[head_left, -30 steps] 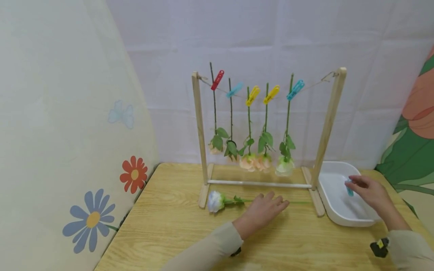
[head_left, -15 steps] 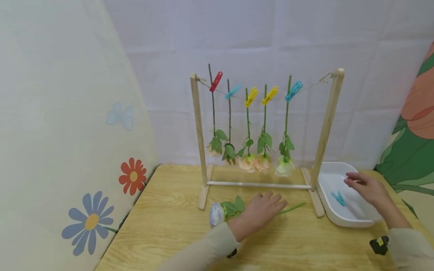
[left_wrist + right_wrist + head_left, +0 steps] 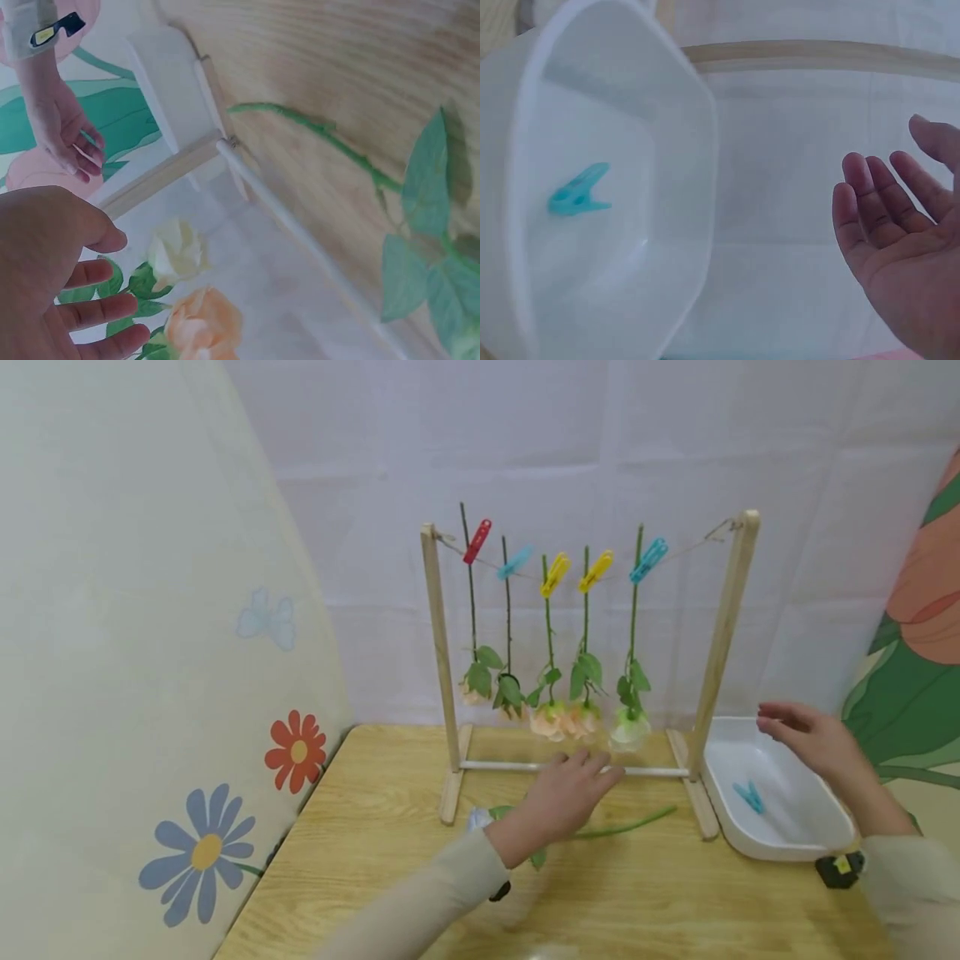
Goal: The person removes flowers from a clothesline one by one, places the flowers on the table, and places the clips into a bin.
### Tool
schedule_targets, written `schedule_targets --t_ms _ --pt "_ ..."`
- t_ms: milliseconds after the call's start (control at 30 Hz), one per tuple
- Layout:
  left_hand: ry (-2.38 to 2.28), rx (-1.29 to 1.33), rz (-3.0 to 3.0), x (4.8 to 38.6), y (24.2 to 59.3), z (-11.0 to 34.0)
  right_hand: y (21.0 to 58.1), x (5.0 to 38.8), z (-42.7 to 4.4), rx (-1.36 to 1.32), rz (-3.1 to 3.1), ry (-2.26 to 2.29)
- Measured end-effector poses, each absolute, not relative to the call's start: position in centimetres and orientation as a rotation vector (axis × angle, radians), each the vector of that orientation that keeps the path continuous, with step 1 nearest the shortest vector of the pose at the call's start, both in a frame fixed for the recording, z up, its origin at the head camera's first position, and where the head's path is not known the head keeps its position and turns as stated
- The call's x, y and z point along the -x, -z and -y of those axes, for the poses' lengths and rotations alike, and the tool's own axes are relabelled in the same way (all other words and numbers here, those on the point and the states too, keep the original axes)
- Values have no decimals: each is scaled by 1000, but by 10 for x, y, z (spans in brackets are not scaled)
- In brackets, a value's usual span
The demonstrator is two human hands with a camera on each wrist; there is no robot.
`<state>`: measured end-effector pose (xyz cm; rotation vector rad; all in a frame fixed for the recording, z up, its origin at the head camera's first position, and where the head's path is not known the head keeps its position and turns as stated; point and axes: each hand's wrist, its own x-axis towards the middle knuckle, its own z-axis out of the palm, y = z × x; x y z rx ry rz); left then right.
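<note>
I see the loose flower (image 3: pixel 426 180) lying on the yellow wood bench (image 3: pixel 360 835), in front of the rack (image 3: pixel 722 647). My left grip (image 3: pixel 561 797) is above it, fingers spread. My right grip (image 3: pixel 817 747), fingers loosely bent, is near the white tray (image 3: pixel 804 802) with a blue peg (image 3: pixel 750 797) inside. A creased white sheet (image 3: pixel 525 427) hangs behind; painted flowers (image 3: pixel 297 752) brighten the left wall (image 3: pixel 150 568).

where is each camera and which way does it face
Head: on the head, facing forward and down at the rack; left hand, right hand and sleeves show.
Left: on that wrist, facing rack and stem; left hand near, right hand farther.
Right: on that wrist, facing the tray and backdrop; right hand shows.
Head and right wrist views share the tray's clothespin.
</note>
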<state>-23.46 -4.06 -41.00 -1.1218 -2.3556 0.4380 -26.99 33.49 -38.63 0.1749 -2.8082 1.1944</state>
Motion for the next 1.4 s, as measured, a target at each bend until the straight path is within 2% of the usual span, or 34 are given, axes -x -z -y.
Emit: schedule_targets --t_ms 733,1400 --pt "-395 1001 2241 253 338 51 306 274 -301 -170 2688 -1302" --pt "107 931 2348 284 288 37 243 272 -261 -265 2537 -1280"
